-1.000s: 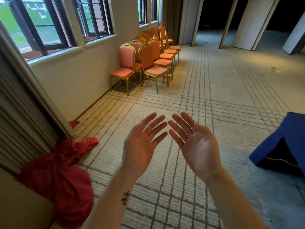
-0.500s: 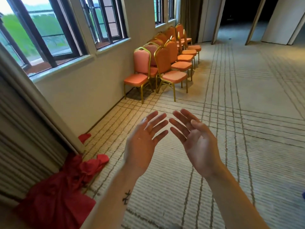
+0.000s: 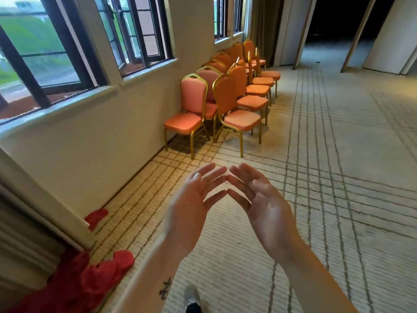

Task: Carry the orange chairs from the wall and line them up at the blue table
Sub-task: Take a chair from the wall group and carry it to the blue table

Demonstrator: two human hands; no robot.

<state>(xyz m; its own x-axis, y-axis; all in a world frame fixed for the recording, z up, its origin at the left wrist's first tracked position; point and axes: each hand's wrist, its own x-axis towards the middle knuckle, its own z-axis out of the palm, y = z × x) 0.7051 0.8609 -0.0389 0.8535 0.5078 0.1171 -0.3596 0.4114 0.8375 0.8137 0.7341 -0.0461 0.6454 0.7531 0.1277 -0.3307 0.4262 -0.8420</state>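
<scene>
Left hand [image 3: 191,206] and right hand [image 3: 266,208]: raised palms-up, fingers spread, fingertips almost meeting, nothing held. Orange padded chairs with gold metal frames [image 3: 242,119]: two rows against cream wall [image 3: 90,143], under dark-framed windows [image 3: 140,30], well ahead on line-patterned carpet [image 3: 338,177]. Crumpled red cloth [image 3: 97,279]: lower left.

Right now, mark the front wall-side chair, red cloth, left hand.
front wall-side chair [image 3: 182,123]: head view, seat cushion.
red cloth [image 3: 106,272]: head view, upper fold.
left hand [image 3: 191,213]: head view, palm.
</scene>
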